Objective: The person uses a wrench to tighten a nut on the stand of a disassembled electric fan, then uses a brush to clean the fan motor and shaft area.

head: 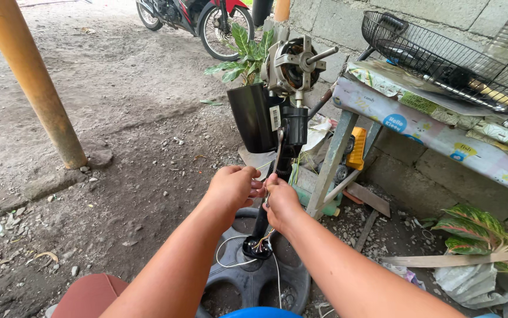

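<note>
- Two hands are meeting at the centre of the frame: your left hand and right hand are pinching thin wires against the black upright pole of the stripped stand fan, fingertips touching.
- Already bared at the upper centre are the grey metal motor with its projecting shaft and the black plastic rear housing, hanging open to its left.
- Coloured wire ends are lying loose and unjoined at the pole's foot on the round black base, so wiring work is looking unfinished.
- Black wire fan guard is lying detached on the patterned bench top at the upper right.
- Bench leg is crowding your right hand; open dirt ground is giving room on the left.
</note>
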